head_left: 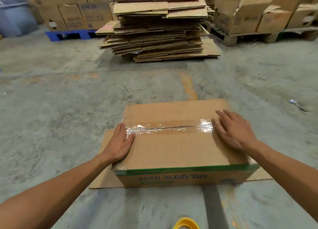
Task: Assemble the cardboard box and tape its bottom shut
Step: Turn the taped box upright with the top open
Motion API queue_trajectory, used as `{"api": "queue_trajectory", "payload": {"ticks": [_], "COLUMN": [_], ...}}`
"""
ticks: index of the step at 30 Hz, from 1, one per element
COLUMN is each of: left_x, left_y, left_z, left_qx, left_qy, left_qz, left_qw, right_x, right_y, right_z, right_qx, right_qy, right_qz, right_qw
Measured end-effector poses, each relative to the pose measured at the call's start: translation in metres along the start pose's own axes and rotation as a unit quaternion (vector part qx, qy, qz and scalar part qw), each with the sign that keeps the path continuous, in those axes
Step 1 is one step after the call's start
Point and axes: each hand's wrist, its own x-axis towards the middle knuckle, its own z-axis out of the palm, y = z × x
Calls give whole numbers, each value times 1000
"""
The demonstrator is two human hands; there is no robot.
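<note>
The box (180,147) sits in the lower centre of the frame, upside down: the print on its near side reads inverted, under a green band. It rests on a flat cardboard sheet (105,173) laid on the concrete floor (51,99). Its 2 bottom flaps meet along a seam running left to right, and clear tape (163,128) covers that seam, shiny and wrinkled at both ends.

The left hand (120,142) lies flat on the box's left edge, fingers straight, thumb touching the left end of the tape. The right hand (232,130) lies flat on the right part of the box top, fingers spread and straight, just beside the right end of the tape. Neither hand grips anything.

In the upper centre stands a tall stack of flattened cartons (158,25). Upper left shows printed cartons on a blue pallet (68,35); upper right shows more cartons on a wooden pallet (249,36). A yellow object (186,223) shows at the bottom edge, cut off by the frame.
</note>
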Motion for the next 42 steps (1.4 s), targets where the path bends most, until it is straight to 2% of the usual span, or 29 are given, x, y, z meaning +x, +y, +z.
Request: {"api": "queue_trajectory", "payload": {"ticks": [4, 10, 12, 18, 21, 24, 27, 30, 34, 38, 42], "left_x": [19, 32, 31, 24, 25, 25, 19, 3, -24, -41, -41], "left_y": [13, 9, 6, 16, 25, 38, 42, 26, -4, -25, -16], "left_z": [-3, 0, 0, -28, -57, -81, -93, -87, -64, -55, -72], "left_qx": [-43, -92, -95, -81, -57, -60, -99, -109, -96, -125, -191], "left_qy": [11, 2, -3, 56, 137, 258, 318, 298, 231, 195, 218], "left_qz": [-57, -162, -172, -154, -104, -30, 34, 39, -14, -19, -3], "left_qw": [997, 983, 980, 983, 983, 964, 942, 948, 968, 973, 957], "right_x": [17, 30, 29, 23, 24, 28, 26, 14, -12, -25, -21], "right_y": [22, 18, 18, -1, -14, -25, -34, -35, -32, -32, -36], "right_z": [6, -3, -5, -26, -47, -60, -67, -61, -37, -27, -34], "right_qx": [92, 212, 237, 301, 319, 372, 415, 441, 401, 403, 441], "right_qy": [-72, -69, -74, -14, 66, 156, 179, 139, 92, 111, 147], "right_qz": [92, 173, 192, 190, 151, 89, 53, 28, 25, 28, 54], "right_qw": [989, 959, 949, 935, 933, 911, 891, 886, 911, 908, 884]}}
